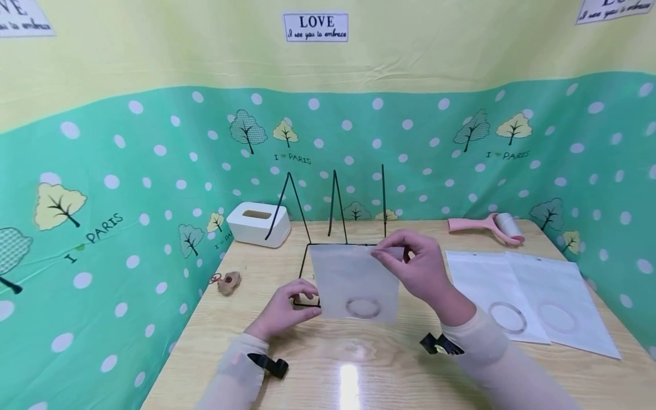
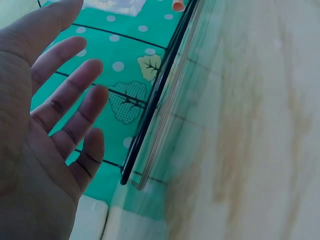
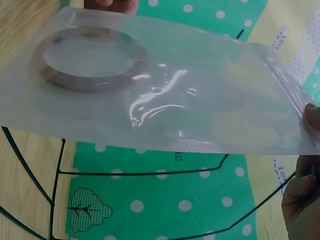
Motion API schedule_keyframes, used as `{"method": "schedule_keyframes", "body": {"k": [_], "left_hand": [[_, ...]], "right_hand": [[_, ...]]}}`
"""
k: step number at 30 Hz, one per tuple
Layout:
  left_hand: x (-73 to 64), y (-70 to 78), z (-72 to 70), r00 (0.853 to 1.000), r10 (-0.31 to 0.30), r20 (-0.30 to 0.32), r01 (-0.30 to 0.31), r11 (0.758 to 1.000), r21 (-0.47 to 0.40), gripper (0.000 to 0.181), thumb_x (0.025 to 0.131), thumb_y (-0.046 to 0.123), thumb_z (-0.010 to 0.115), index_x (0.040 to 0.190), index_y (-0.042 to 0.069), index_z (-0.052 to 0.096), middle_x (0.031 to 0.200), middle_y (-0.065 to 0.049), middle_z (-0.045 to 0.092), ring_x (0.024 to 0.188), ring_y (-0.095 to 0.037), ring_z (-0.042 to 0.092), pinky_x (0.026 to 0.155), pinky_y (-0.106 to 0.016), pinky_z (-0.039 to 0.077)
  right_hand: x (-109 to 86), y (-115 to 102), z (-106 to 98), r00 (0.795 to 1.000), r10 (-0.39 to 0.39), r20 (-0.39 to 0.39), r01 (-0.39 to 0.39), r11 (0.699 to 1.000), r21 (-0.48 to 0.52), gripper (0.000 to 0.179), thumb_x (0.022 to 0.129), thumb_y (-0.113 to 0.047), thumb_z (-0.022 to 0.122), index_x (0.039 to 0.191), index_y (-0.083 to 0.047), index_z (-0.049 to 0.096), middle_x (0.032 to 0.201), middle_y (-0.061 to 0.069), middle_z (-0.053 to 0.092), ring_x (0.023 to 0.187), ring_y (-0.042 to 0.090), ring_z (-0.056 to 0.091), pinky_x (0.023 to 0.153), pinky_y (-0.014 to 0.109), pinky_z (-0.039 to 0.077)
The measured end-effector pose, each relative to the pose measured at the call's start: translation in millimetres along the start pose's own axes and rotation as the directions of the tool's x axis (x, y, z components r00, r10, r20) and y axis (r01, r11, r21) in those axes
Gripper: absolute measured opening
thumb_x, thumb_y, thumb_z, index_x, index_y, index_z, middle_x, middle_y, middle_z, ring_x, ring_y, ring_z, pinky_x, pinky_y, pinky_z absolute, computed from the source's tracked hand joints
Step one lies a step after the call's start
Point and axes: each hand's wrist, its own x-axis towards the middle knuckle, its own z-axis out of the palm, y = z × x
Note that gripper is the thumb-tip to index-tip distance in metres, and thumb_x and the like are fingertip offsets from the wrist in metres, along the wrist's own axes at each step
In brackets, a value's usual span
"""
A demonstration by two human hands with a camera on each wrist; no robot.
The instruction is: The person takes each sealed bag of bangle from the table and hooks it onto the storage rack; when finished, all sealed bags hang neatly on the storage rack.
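Note:
A translucent plastic bag point(image 1: 353, 279) hangs upright in front of a black wire rack point(image 1: 302, 262), with a ring-shaped bangle point(image 1: 363, 308) inside near its bottom. My right hand point(image 1: 417, 265) pinches the bag's top edge near its right corner. In the right wrist view the bangle point(image 3: 90, 60) shows through the glossy plastic. My left hand point(image 1: 287, 307) is beside the bag's lower left edge, thumb and fingers apart. Its fingers point(image 2: 80, 90) are spread and loosely bent in the left wrist view, holding nothing. The bag covers part of the rack.
At the right lie two white bags point(image 1: 492, 296), each with a ring showing. Behind them is a pink lint roller point(image 1: 487, 226). A white tissue box point(image 1: 258, 224) stands back left, and a small brown object point(image 1: 228, 283) with a red cord lies nearer. Patterned cloth point(image 1: 174, 154) surrounds the table.

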Motion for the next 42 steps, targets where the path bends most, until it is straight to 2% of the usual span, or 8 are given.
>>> {"method": "schedule_keyframes", "body": {"k": [4, 7, 10, 20, 27, 33, 37, 42], "left_hand": [[0.0, 0.5, 2.7, 1.000, -0.002, 0.018, 0.002, 1.000, -0.011, 0.025, 0.084, 0.027, 0.091, 0.104, 0.027, 0.076, 0.113, 0.004, 0.070, 0.106, -0.023, 0.065, 0.087, -0.046, 0.051], [-0.4, 2.6, 3.2, 0.999, -0.003, 0.045, 0.004, 1.000, -0.023, 0.030, 0.084, 0.028, 0.091, 0.111, 0.028, 0.078, 0.126, 0.009, 0.070, 0.121, -0.020, 0.063, 0.101, -0.047, 0.049], [-0.4, 3.8, 3.7, 0.998, -0.022, 0.067, 0.024, 0.999, -0.036, 0.036, 0.086, 0.029, 0.089, 0.120, 0.029, 0.078, 0.132, 0.011, 0.069, 0.124, -0.018, 0.062, 0.104, -0.046, 0.048], [-2.5, 8.1, 1.4, 0.996, -0.064, 0.054, 0.070, 0.990, -0.122, 0.022, 0.091, 0.018, 0.084, 0.112, 0.017, 0.081, 0.116, 0.002, 0.076, 0.103, -0.019, 0.068, 0.091, -0.047, 0.052], [-3.5, 6.0, -6.9, 0.999, -0.036, -0.037, 0.031, 0.992, -0.126, 0.014, 0.090, 0.009, 0.083, 0.102, 0.017, 0.083, 0.092, 0.000, 0.077, 0.076, -0.022, 0.062, 0.071, -0.035, 0.050], [-3.1, 2.0, -10.8, 0.995, -0.025, -0.094, 0.013, 0.992, -0.122, 0.011, 0.090, 0.011, 0.084, 0.099, 0.016, 0.083, 0.091, -0.003, 0.078, 0.076, -0.018, 0.061, 0.070, -0.033, 0.049], [-4.0, -0.1, -14.5, 0.992, -0.041, -0.120, 0.027, 0.993, -0.113, 0.010, 0.090, 0.010, 0.084, 0.098, 0.016, 0.082, 0.086, -0.001, 0.077, 0.075, -0.017, 0.060, 0.070, -0.033, 0.048], [-6.4, -2.1, -22.8, 0.990, -0.059, -0.131, 0.048, 0.995, -0.082, 0.012, 0.090, 0.013, 0.084, 0.101, 0.017, 0.082, 0.086, 0.000, 0.076, 0.075, -0.017, 0.060, 0.071, -0.034, 0.048]], "right_hand": [[-1.3, -0.9, 7.9, 1.000, -0.020, 0.009, 0.020, 1.000, 0.007, 0.023, 0.082, 0.008, 0.085, 0.090, -0.013, 0.079, 0.081, -0.002, 0.073, 0.057, 0.012, 0.047, 0.048, 0.025, 0.036], [-1.0, -1.9, 12.7, 1.000, -0.015, 0.002, 0.015, 1.000, 0.011, 0.023, 0.083, 0.006, 0.085, 0.089, -0.015, 0.079, 0.082, -0.002, 0.073, 0.057, 0.012, 0.048, 0.047, 0.025, 0.037], [-0.8, -2.4, 16.0, 1.000, -0.020, -0.003, 0.020, 0.999, 0.027, 0.022, 0.083, 0.005, 0.085, 0.089, -0.015, 0.079, 0.081, -0.003, 0.073, 0.057, 0.012, 0.047, 0.047, 0.026, 0.037], [-0.7, -1.8, 25.1, 0.998, -0.019, 0.059, 0.016, 0.999, 0.045, 0.022, 0.085, 0.006, 0.084, 0.092, -0.014, 0.079, 0.082, -0.003, 0.073, 0.057, 0.016, 0.047, 0.049, 0.028, 0.039], [1.6, -5.9, 24.8, 0.995, -0.026, 0.101, 0.026, 1.000, 0.003, 0.018, 0.084, 0.002, 0.085, 0.091, -0.013, 0.077, 0.083, -0.002, 0.072, 0.060, 0.011, 0.050, 0.051, 0.024, 0.040], [1.3, -5.1, 25.4, 0.996, -0.037, 0.082, 0.040, 0.999, -0.033, 0.024, 0.080, 0.005, 0.088, 0.085, -0.014, 0.074, 0.070, -0.002, 0.062, 0.051, 0.014, 0.043, 0.045, 0.022, 0.034], [0.7, -4.4, 27.1, 0.996, -0.030, 0.083, 0.035, 0.997, -0.062, 0.023, 0.078, 0.002, 0.090, 0.084, -0.013, 0.073, 0.070, -0.003, 0.061, 0.051, 0.013, 0.048, 0.046, 0.022, 0.039], [2.5, -6.7, 28.7, 0.993, -0.009, 0.119, 0.018, 0.997, -0.074, 0.020, 0.083, 0.000, 0.087, 0.087, -0.015, 0.074, 0.073, -0.005, 0.062, 0.055, 0.010, 0.051, 0.047, 0.024, 0.043]]}}
